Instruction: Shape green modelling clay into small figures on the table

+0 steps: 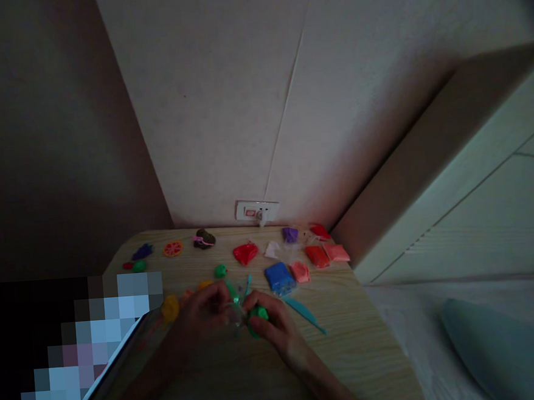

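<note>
Inside the right hand, green clay, long axis hidden.

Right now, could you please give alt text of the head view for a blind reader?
A person's right hand holds a green lump close to the left hand, over a wood-grain table. Nearby lie colourful packets, small shaped pieces and turquoise tools.

Shiny clear-plastic wrapper, wood-grained tabletop
</note>
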The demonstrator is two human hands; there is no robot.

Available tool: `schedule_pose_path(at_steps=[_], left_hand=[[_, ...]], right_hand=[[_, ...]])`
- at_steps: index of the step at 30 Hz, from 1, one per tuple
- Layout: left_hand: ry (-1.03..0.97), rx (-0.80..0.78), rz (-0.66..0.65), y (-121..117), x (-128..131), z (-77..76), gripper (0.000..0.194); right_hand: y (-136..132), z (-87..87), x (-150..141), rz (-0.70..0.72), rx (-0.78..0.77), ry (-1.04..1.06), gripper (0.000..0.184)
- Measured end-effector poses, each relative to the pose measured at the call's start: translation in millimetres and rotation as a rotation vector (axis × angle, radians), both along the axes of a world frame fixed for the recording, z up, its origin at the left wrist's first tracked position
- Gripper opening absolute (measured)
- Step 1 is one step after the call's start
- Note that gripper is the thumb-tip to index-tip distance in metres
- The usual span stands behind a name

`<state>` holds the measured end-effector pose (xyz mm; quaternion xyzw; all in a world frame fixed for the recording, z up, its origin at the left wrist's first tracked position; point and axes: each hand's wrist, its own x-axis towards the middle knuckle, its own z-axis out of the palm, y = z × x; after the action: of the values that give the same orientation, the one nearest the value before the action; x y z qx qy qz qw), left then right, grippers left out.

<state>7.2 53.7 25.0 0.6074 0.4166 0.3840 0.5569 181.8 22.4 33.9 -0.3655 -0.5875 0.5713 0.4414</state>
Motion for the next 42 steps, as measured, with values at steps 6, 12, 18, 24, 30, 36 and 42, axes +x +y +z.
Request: schedule_pose_path(at_steps=[6,12,18,24,30,36,42], left_hand=[[0.246,0.188,0.281,-9,4,15.8,0.018],[0.453,0.349,0.388,-11,7,4.9,0.021],[0.424,0.320,0.281,-10,10,1.0,0.014],[0.360,0.316,0.216,-12,9,7.7,0.010],[0.404,0.388,0.171,-14,16,5.5,0.015],[0.533,0.522,0.183,-17,18,2.9,0.014],[0.736,0.530,0.235,-12,12,3.2,0.010]], right_hand=[[-7,-1.0,-2,0.029,0.291,-0.176,0.016],[-4,-3.5,-8,-0.055,0.421,-0.371,0.011],[3,-3.7,-9,-0.154,0.273,-0.409,0.010],[14,-6.7,1,-0.311,0.209,-0.478,0.014],[17,-16.7,1,-0.380,0.217,-0.633,0.013],[16,-17.8,2,-0.349,0.302,-0.719,0.013],[14,-13.0,2,-0.284,0.337,-0.676,0.009]])
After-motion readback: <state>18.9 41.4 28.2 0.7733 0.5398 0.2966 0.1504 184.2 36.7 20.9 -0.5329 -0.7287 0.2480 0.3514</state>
